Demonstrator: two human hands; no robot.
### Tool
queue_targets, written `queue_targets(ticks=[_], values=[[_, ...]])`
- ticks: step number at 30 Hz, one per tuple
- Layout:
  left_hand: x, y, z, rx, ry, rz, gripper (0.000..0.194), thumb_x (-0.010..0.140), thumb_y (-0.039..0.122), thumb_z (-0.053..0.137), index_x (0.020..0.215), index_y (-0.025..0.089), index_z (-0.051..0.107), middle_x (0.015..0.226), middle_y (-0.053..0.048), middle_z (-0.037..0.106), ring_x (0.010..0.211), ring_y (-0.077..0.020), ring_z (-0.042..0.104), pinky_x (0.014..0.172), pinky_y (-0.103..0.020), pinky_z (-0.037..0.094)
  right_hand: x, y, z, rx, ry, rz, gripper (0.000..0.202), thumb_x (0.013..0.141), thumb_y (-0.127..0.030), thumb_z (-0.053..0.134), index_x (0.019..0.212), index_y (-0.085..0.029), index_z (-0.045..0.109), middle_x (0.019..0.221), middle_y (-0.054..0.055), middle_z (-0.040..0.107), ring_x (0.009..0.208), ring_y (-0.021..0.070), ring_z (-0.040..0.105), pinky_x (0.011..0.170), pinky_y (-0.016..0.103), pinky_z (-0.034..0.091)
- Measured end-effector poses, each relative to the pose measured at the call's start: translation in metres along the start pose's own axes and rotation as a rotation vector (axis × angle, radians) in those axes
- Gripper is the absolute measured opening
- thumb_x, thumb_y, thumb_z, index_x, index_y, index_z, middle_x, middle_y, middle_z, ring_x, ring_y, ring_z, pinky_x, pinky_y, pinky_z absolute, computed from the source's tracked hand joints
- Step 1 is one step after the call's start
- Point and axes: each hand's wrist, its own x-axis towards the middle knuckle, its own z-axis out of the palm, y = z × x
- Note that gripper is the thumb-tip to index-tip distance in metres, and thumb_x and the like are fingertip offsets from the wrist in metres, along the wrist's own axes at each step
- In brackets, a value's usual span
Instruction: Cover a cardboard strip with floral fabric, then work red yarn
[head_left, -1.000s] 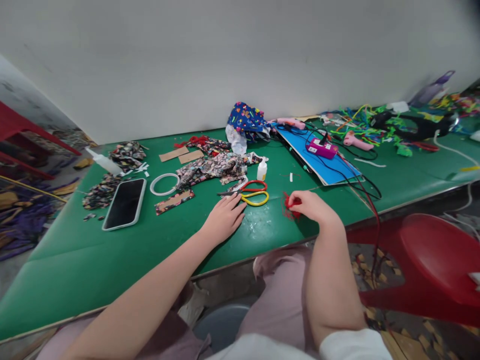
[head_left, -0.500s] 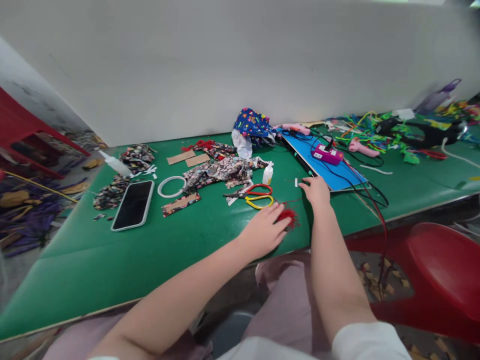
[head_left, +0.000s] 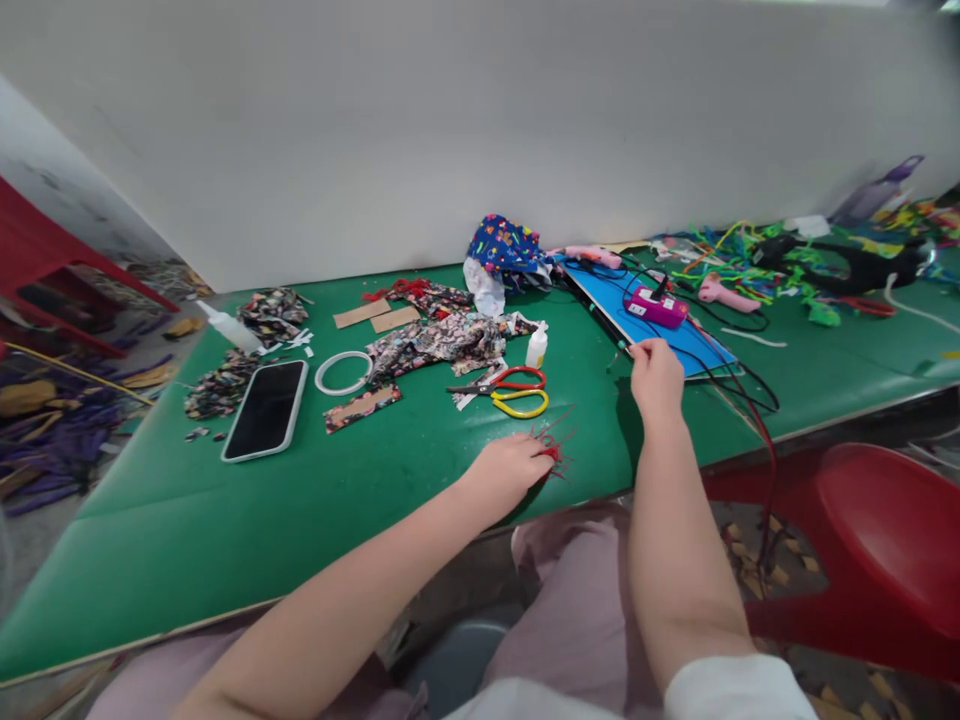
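My left hand [head_left: 510,470] is closed around a small bundle of red threads [head_left: 553,455] near the table's front edge; loose ends stick out past the fingertips. Beside the blue board [head_left: 626,300], my right hand [head_left: 657,378] is raised with thumb and fingers pinched together. Whatever is between them is too small to make out. Scissors with one red and one yellow handle [head_left: 517,402] lie beyond my left hand, blades toward the left. Just behind them stands a small white bottle [head_left: 537,346].
A phone [head_left: 266,410], a white ring [head_left: 343,373] and floral cloth scraps [head_left: 439,345] lie to the left on the green table [head_left: 337,520]. A purple power block [head_left: 656,307] with cables rests on the board. A red stool [head_left: 892,530] stands at right.
My left hand has drawn slightly left and toward me with the red threads. My right hand has moved right and its fingers have closed; the small white piece by them no longer shows.
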Motion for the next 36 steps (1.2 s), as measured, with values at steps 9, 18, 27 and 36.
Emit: queue_targets(ticks=[9, 18, 27, 36], values=[[-0.028, -0.027, -0.026, -0.423, 0.154, -0.356, 0.019, 0.085, 0.020, 0.048, 0.096, 0.020, 0.063, 0.095, -0.001, 0.068, 0.086, -0.0145, 0.062, 0.079, -0.025, 0.048, -0.007, -0.024, -0.024, 0.574, -0.034, 0.007, 0.016, 0.074, -0.026, 0.057, 0.085, -0.017, 0.065, 0.071, 0.003, 0.066, 0.061, 0.0134, 0.060, 0.052, 0.024, 0.046], [-0.052, -0.043, -0.034, -0.711, 0.240, -0.566, 0.030, 0.086, 0.031, 0.045, 0.109, 0.022, 0.063, 0.110, -0.002, 0.066, 0.099, -0.0170, 0.060, 0.091, -0.029, 0.043, -0.068, -0.099, -0.048, 0.680, -0.833, -0.282, 0.018, 0.078, -0.031, 0.059, 0.089, -0.019, 0.068, 0.074, 0.001, 0.069, 0.065, 0.0122, 0.062, 0.060, 0.024, 0.048], [-0.066, -0.051, -0.024, -0.948, 0.371, -0.649, 0.052, 0.072, 0.015, 0.057, 0.123, 0.018, 0.048, 0.089, -0.003, 0.061, 0.073, -0.0126, 0.060, 0.068, -0.025, 0.050, -0.112, -0.133, 0.020, 0.622, -1.087, -0.307, 0.057, 0.068, -0.030, 0.070, 0.122, -0.023, 0.051, 0.101, 0.005, 0.067, 0.060, 0.0109, 0.059, 0.058, 0.027, 0.048], [-0.081, -0.053, -0.032, -0.857, 0.451, -0.680, 0.036, 0.079, 0.016, 0.050, 0.114, 0.018, 0.057, 0.088, -0.002, 0.063, 0.077, -0.0113, 0.058, 0.072, -0.024, 0.048, -0.109, -0.132, 0.018, 0.651, -1.038, -0.203, 0.014, 0.076, -0.030, 0.060, 0.082, -0.019, 0.066, 0.065, -0.001, 0.065, 0.056, 0.0120, 0.060, 0.057, 0.026, 0.049]])
